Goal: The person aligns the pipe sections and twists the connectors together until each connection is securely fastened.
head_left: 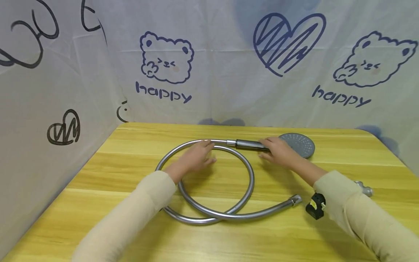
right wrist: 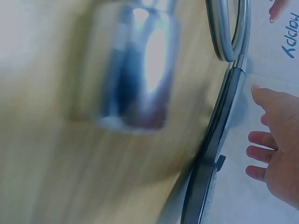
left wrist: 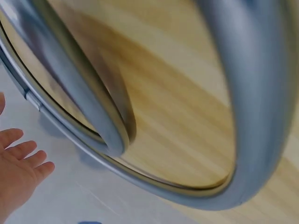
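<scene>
A chrome shower hose (head_left: pixel 251 178) lies looped on the table, with its loose end nut (head_left: pixel 296 199) pointing right. Its far end joins the dark grey handle (head_left: pixel 250 145) of a hand shower, whose round spray face (head_left: pixel 298 143) is partly behind my right hand. My left hand (head_left: pixel 196 157) hovers over the upper left of the coil, and its fingers are spread apart in the left wrist view. Over the handle near the head is my right hand (head_left: pixel 279 151); the right wrist view shows its fingers loosely extended, a gap away from the handle (right wrist: pixel 212 135).
A small black block (head_left: pixel 315 206) with a yellow patch is beside my right sleeve. Behind that sleeve a grey metal fitting (head_left: pixel 364 189) is partly hidden. White cloth walls (head_left: pixel 226 69) with marker drawings stand behind and left of the wooden table (head_left: pixel 209 243).
</scene>
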`<state>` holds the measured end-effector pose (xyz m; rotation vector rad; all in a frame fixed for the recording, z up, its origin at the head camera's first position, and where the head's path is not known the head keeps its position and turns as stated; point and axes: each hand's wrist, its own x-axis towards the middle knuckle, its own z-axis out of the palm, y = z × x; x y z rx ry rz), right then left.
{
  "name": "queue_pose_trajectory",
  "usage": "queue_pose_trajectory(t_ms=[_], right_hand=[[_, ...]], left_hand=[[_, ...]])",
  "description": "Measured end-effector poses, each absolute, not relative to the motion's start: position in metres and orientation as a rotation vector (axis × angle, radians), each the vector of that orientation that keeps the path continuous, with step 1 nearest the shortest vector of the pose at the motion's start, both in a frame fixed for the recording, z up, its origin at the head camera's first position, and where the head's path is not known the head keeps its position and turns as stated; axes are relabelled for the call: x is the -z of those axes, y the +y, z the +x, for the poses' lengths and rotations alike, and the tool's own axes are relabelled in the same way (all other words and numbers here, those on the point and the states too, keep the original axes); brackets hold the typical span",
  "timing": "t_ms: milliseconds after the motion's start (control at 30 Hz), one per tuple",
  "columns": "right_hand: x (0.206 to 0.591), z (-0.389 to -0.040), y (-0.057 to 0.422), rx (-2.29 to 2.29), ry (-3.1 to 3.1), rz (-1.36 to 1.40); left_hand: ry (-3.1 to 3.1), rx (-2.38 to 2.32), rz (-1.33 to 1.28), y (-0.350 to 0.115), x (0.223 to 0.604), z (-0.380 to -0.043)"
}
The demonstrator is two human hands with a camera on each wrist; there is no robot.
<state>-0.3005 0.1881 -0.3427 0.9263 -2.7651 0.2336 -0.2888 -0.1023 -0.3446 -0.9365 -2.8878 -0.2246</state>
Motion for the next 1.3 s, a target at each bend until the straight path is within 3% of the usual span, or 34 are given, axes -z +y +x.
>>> queue_pose_trajectory(t_ms=[1300], right_hand=[[0.344, -0.222, 0.277, -0.280, -2.694, 0.867]], left_hand=[[-2.908, 0.692, -1.205, -0.062, 0.357, -0.193]])
